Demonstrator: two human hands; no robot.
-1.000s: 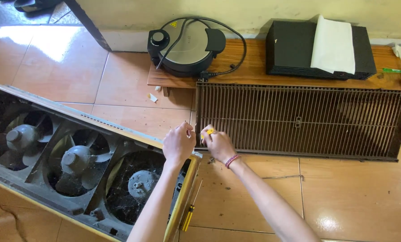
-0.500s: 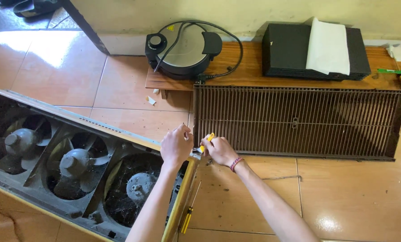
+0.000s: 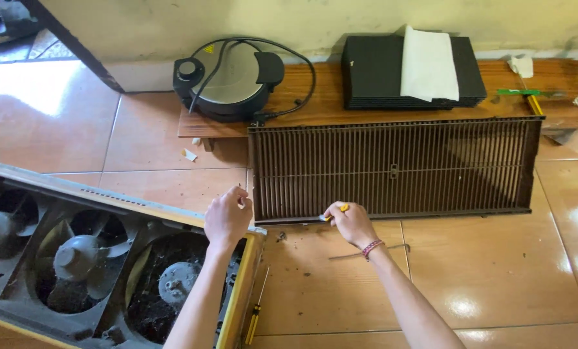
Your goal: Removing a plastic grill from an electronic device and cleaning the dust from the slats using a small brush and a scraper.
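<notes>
My left hand rests with curled fingers on the top corner of a long yellow-framed fan unit that lies on the tiled floor and holds three dusty fans. My right hand grips a small yellow-handled tool just right of that corner, at the lower edge of a brown slatted grille lying flat on the floor. A small dark screw lies on the tile between the two hands. What my left hand pinches, if anything, is hidden.
A yellow-handled screwdriver lies on the floor beside the fan unit. Behind the grille, a low wooden board carries a round black electric grill with its cord, a black box with white paper, and small tools at the right.
My right hand has moved rightward away from the left hand with the yellow tool, from the fan unit's corner toward the grille's lower edge. The left hand stays at the corner.
</notes>
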